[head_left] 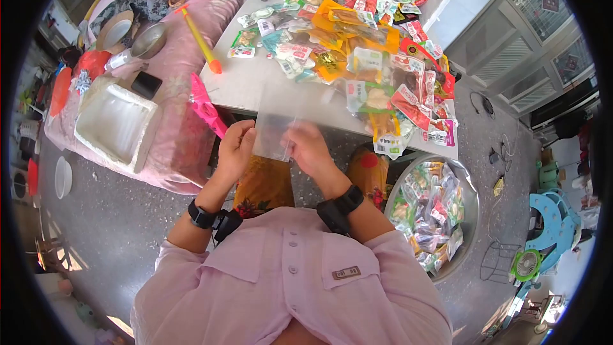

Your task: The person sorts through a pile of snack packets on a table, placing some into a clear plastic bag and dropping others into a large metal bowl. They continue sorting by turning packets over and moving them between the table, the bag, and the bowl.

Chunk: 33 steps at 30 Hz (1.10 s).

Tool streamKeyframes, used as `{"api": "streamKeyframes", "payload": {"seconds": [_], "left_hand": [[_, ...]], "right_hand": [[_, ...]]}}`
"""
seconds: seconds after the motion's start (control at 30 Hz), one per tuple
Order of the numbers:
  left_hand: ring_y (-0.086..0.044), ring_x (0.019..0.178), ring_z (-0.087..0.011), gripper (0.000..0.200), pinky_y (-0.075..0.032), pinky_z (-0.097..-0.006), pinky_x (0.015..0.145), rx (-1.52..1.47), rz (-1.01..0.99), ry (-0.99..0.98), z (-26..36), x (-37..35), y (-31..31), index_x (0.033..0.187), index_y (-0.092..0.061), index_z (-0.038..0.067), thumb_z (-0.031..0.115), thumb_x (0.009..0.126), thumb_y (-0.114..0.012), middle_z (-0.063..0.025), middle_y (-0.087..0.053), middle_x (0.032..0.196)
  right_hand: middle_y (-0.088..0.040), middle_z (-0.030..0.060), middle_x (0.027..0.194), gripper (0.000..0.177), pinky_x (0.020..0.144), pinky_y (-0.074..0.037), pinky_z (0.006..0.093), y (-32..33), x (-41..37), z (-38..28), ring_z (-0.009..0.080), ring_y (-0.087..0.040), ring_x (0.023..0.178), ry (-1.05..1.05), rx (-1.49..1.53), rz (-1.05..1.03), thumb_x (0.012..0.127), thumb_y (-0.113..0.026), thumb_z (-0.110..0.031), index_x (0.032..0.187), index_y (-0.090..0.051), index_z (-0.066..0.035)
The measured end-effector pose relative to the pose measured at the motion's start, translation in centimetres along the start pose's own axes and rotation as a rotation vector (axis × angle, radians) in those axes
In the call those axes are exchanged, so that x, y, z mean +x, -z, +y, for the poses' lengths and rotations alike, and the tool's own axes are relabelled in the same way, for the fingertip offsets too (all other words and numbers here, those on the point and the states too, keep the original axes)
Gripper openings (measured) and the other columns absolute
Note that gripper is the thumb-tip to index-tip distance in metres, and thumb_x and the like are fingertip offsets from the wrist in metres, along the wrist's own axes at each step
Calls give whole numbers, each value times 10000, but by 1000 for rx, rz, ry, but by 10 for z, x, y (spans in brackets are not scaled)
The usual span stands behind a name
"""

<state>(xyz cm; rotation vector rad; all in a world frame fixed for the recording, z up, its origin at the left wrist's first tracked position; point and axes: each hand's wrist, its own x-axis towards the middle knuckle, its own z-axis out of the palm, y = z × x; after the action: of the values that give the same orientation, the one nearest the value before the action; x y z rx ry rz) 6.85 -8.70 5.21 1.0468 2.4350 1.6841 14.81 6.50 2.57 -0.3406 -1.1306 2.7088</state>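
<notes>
Both my hands hold a clear empty plastic bag (271, 135) in front of me, just below the near edge of a white table (246, 83). My left hand (236, 148) pinches the bag's left side. My right hand (308, 147) grips its right side near the mouth. A large heap of colourful snack packets (367, 32) covers the table beyond the bag. Each wrist wears a black band.
A metal basin (472, 207) full of packed bags stands on the floor at my right. To the left is a pink-covered surface with a white foam box (115, 126), a metal bowl (148, 41), a tape roll and an orange-tipped stick (199, 38). A small green fan (525, 265) stands at far right.
</notes>
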Motion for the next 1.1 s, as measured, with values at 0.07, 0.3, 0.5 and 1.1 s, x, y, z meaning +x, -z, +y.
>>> {"api": "streamKeyframes", "payload": {"seconds": [0.07, 0.3, 0.5, 1.1], "left_hand": [[-473, 725, -155, 199, -394, -241, 642, 310, 171, -284, 10, 7, 1, 944, -514, 4, 82, 765, -549, -76, -511, 880], [-485, 830, -251, 258, -359, -368, 711, 420, 86, -498, 49, 5, -21, 833, -553, 53, 110, 595, -632, -101, -504, 852], [-486, 785, -242, 264, -381, -315, 634, 223, -75, -483, 57, 8, -27, 854, -550, 31, 111, 623, -651, -103, -496, 849], [-550, 736, -115, 129, -450, -235, 642, -541, -486, 234, 44, -2, -39, 867, -503, 3, 70, 775, -562, -52, -542, 786]], "right_hand": [[-524, 31, 731, 107, 519, -375, 218, -2, 0, -3, 108, -494, 631, 68, -151, 77, 775, -497, -80, 871, -508, -34], [-507, -4, 665, 38, 469, -351, 167, -20, -10, -4, 27, -435, 558, 262, -319, 129, 787, -490, -41, 819, -505, -28], [-532, 17, 725, 86, 533, -407, 186, -18, -29, -22, 54, -472, 608, 280, -395, 112, 812, -467, -65, 876, -496, -15], [-523, 44, 808, 155, 616, -452, 225, 1, -44, -27, 100, -510, 711, 86, -127, -68, 841, -464, -153, 919, -488, -21]]}}
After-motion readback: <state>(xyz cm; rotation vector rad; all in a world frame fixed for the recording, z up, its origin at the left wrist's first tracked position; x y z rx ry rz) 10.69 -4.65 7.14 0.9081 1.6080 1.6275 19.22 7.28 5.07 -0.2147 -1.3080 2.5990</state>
